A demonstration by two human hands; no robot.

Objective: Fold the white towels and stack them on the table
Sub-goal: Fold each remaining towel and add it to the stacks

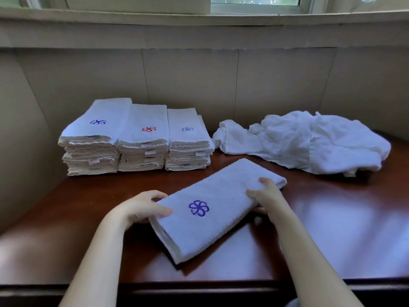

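Now my left hand (143, 207) and right hand (267, 193) each grip a long edge of the diagonal towel (221, 191), with the stacks (143, 138) beyond, nearer my left.

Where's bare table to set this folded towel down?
Free: front right of the table, between the folded towel, the unfolded towel pile and the near edge; also front left, before the three stacks. Crowded: back row, stacks to pile.

White folded towel (212, 209) bears a blue pinwheel emblem (198, 208); the stacks' emblems are blue (98, 122), red (149, 129), pale blue (187, 129); counter (332, 229) glossy reddish-brown.
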